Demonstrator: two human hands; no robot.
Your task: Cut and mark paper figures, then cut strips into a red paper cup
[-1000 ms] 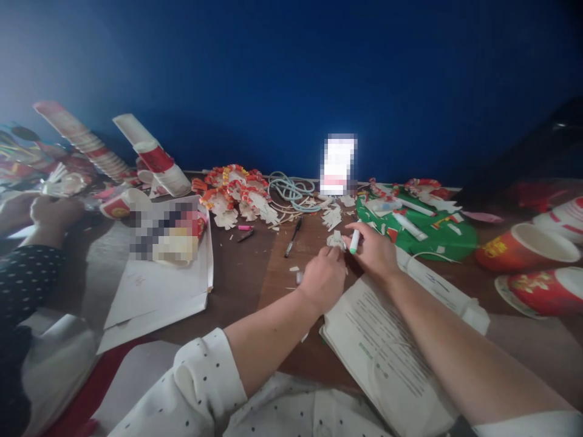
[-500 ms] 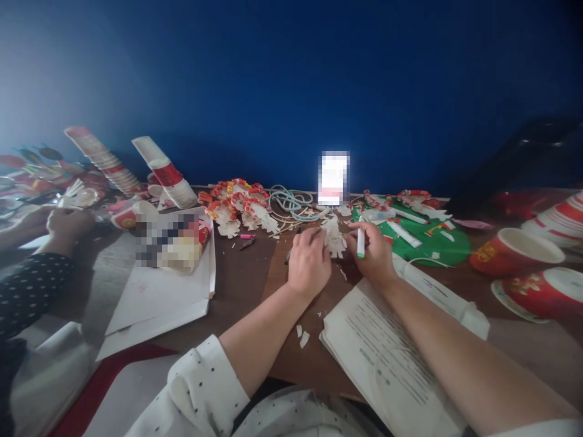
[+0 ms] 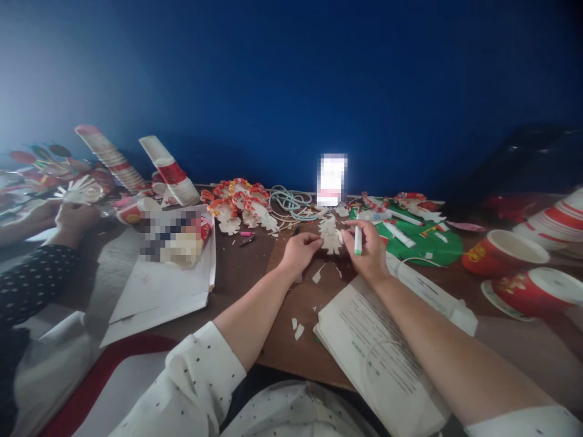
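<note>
A small white paper cutout (image 3: 331, 235) with a jagged, figure-like outline is held up over the brown table. My left hand (image 3: 299, 254) pinches its left edge between thumb and fingers. On the other side, my right hand (image 3: 371, 258) is closed around a white marker (image 3: 358, 237) whose green end points down. The thumb and fingertips of that hand also meet the cutout's right edge. Loose white paper scraps (image 3: 298, 331) lie on the table below my hands.
Red-and-white paper crafts (image 3: 239, 203) are heaped behind left, beside a coiled pale cable (image 3: 291, 200). A lit screen (image 3: 332, 179) stands by the blue wall. More markers lie on a green disc (image 3: 437, 246). Red paper cups (image 3: 505, 255) stand right. At left, a co-worker's hands (image 3: 75, 215) hold folded paper.
My left hand has drawn back from over the cutout and now pinches its left edge, leaving more of it visible. My right hand keeps the marker. The whole view has shifted slightly.
</note>
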